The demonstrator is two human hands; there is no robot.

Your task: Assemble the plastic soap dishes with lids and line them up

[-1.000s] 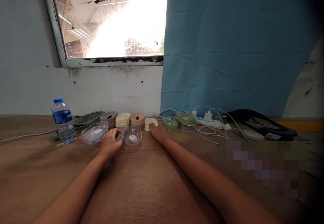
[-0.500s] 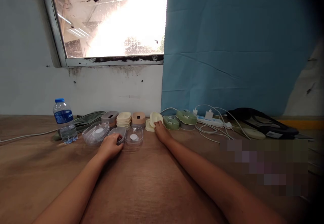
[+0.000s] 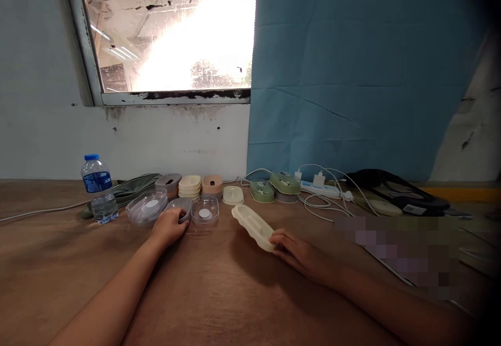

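Note:
My right hand [image 3: 291,249] grips a shallow cream plastic lid [image 3: 252,223] by its right end. The lid is tilted above the table, its recessed face partly toward me and its edge wavy. My left hand [image 3: 168,227] rests on the table with fingers curled at a clear plastic container [image 3: 182,209], which it partly covers. Right of that stands another clear container [image 3: 205,212] with a white round spot inside. Further left are nested clear containers [image 3: 145,207]. A second cream piece [image 3: 233,195] lies flat behind the raised lid.
Along the wall stand a mauve box [image 3: 168,183], stacked cream trays [image 3: 190,185], a peach box [image 3: 212,183] and green boxes [image 3: 285,183]. A water bottle [image 3: 99,189] is at left. A power strip [image 3: 321,189] with cables and a black bag [image 3: 395,192] lie at right.
My right hand has lifted the cream lid off the other cream piece and brought it nearer and to the right, tilting it. My left hand has stayed in place.

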